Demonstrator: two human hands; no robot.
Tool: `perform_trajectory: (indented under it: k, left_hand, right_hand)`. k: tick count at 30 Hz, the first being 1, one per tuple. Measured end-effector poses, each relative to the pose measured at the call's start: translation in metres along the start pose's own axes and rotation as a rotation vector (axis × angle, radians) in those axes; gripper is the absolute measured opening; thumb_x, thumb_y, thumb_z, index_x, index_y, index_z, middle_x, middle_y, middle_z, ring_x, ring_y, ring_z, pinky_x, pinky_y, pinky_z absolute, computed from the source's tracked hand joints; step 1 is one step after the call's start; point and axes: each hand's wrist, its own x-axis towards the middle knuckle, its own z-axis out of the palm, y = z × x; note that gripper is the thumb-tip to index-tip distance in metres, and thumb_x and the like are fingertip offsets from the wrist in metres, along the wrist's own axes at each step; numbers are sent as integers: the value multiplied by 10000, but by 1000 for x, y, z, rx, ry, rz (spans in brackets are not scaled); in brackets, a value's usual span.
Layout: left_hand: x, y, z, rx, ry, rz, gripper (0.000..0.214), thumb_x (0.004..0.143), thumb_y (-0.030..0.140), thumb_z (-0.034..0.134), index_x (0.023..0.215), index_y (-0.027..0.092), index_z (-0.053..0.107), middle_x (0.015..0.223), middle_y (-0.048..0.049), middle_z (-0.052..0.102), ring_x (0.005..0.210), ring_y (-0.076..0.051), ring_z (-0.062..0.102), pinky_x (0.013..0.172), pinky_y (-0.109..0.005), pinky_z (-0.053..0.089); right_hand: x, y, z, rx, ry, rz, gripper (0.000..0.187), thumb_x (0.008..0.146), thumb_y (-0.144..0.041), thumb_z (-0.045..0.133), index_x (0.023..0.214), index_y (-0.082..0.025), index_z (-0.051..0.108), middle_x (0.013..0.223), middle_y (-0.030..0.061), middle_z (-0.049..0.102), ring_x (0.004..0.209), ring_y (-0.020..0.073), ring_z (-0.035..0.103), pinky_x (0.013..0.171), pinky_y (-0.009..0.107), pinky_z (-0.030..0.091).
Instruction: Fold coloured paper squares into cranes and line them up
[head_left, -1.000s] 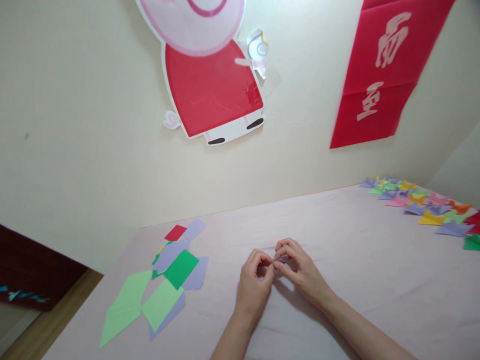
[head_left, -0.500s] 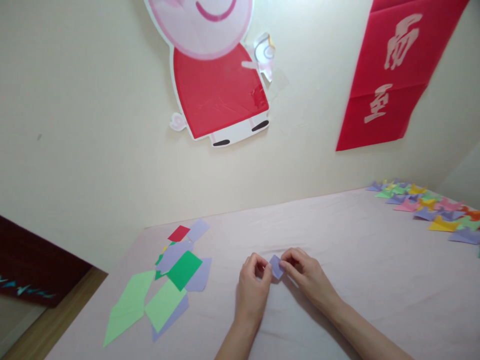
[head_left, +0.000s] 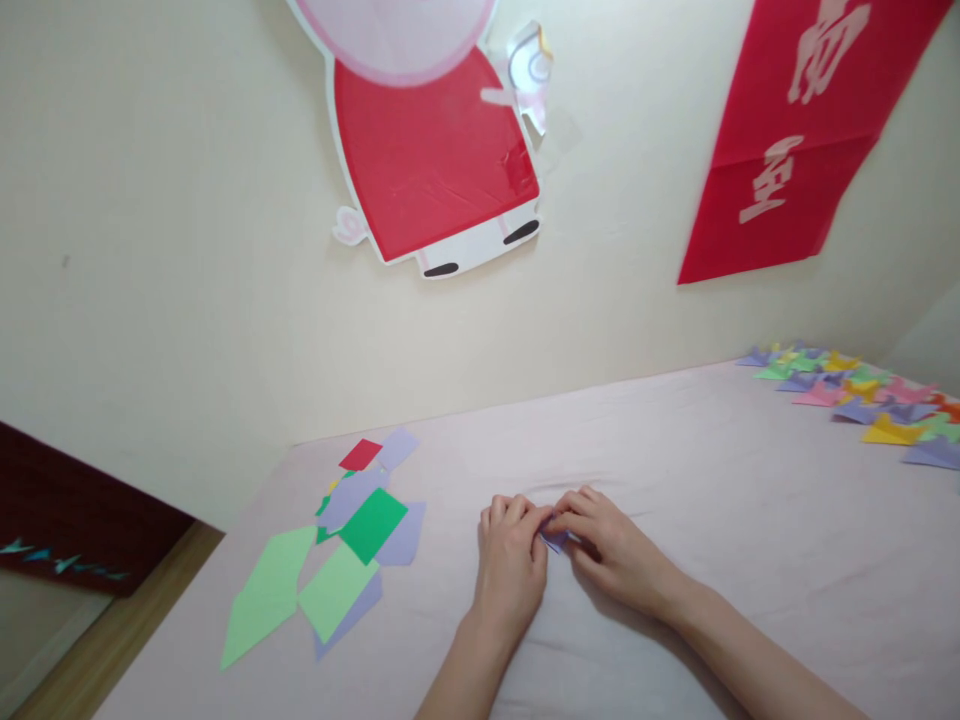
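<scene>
A small folded piece of purple paper (head_left: 556, 543) sits between my hands, low over the pale cloth surface (head_left: 645, 450). My left hand (head_left: 514, 545) grips its left side, fingers bent and thumb close to the paper. From the right, my right hand (head_left: 611, 545) pinches it, with fingertips at its top edge. Most of the paper is covered by my fingers, so its exact fold cannot be made out.
Loose sheets lie to the left: light green paper (head_left: 271, 598), dark green paper (head_left: 373, 526), red paper (head_left: 361, 455) and purple paper (head_left: 403, 535). At the far right stand several folded coloured paper pieces (head_left: 892, 430). Behind rises a wall with a pig cutout (head_left: 442, 160) and a red banner (head_left: 780, 230).
My hands have come closer together, and my fingers now cover most of the purple paper, which showed as a flat diamond before. The view has tilted slightly downward.
</scene>
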Motion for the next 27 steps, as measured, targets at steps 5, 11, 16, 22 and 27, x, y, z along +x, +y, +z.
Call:
perform_trajectory:
  k: [5,11,16,22,27]
  left_hand:
    - [0,-3,-3,-1,-15,1,469,762,-7,482,1084,287,654,978,-7,629,965,-228,472,849,-386,362]
    - [1,-2,-9,7,-35,5,363,784,92,587,1056,314,677,954,10,639,954,-221,489,862,-394,358]
    - [2,-1,-7,58,21,23,252,821,154,646,1001,324,696,903,7,621,935,-220,488,851,-395,366]
    - [4,2,-1,131,103,91,123,827,119,658,870,234,655,928,-1,620,951,-220,493,878,-408,369]
    - [5,4,1,146,90,125,203,822,17,594,852,216,619,901,4,630,940,-215,504,873,-402,372]
  right_hand:
    - [0,10,0,-114,12,19,220,874,-49,528,881,-199,689,893,57,626,885,218,523,792,355,433]
    - [1,13,-1,-115,44,87,166,888,-87,541,837,-195,656,862,48,634,872,212,541,788,347,438]
    - [1,10,-3,-77,75,127,164,875,-97,533,803,-204,634,852,40,622,869,212,539,784,349,433]
    - [1,11,-2,-12,85,109,184,838,-58,512,842,-205,623,849,36,625,870,208,537,791,342,431]
    - [2,15,0,-15,111,125,225,813,-15,500,851,-200,622,862,44,623,881,215,531,797,349,428]
